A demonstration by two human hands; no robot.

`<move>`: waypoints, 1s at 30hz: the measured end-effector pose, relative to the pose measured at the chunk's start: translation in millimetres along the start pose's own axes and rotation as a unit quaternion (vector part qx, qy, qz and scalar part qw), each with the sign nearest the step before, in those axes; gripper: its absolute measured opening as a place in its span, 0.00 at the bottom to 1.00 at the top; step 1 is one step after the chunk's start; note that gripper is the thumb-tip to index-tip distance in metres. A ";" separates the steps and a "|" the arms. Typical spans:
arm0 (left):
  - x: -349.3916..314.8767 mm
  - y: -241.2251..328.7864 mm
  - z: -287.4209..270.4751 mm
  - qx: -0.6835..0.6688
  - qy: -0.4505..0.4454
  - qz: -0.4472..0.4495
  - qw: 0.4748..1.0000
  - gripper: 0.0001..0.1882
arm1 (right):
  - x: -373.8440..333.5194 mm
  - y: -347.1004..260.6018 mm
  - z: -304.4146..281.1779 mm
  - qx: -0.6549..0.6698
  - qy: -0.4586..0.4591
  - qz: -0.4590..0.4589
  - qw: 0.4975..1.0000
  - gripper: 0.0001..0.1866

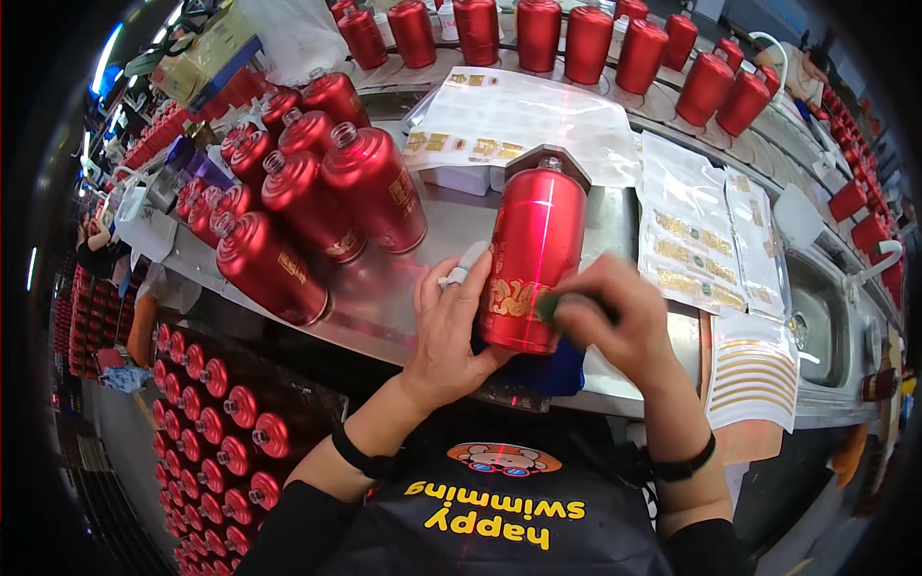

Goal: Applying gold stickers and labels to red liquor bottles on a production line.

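Note:
A shiny red bottle lies tilted in front of me, its neck toward a dark angled rest. Near its base is a gold decoration, and thin red light lines cross its side. My left hand is closed around the bottle's left side and base, with a whitish wrap on one finger. In my right hand, slightly blurred, is a small dark green piece whose kind I cannot make out. It touches the bottle beside the gold decoration.
Several red bottles stand on the metal table at left; more fill a crate below. A curved conveyor carries bottles at the back. Sheets of gold decals lie right, by a metal sink. A blue cloth hangs beneath the bottle.

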State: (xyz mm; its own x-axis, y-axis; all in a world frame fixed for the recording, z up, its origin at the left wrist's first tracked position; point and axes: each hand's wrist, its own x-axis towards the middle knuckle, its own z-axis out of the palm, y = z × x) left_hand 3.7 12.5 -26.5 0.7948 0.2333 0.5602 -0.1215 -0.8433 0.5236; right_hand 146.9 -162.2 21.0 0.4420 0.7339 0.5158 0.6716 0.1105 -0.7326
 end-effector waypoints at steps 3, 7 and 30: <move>7.9 1.6 -11.5 0.102 -0.035 0.058 0.993 0.50 | 6.7 5.9 1.2 -0.180 0.117 -0.041 0.976 0.12; 7.4 -0.3 -15.9 0.131 -0.023 0.083 0.988 0.51 | 8.1 -24.5 -1.8 -0.058 -0.052 0.029 0.997 0.10; 4.7 -10.3 0.4 0.009 -0.010 -0.005 1.000 0.54 | 9.2 -31.0 15.0 -0.232 0.052 -0.070 0.969 0.18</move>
State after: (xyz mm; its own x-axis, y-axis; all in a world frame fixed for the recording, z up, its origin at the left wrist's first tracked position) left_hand 9.0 22.2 -29.5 0.8075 0.2324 0.5422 -0.1032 -0.8493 0.5177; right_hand 121.2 -148.8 41.8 0.3686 0.6597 0.6549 0.9135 -0.1266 -0.3866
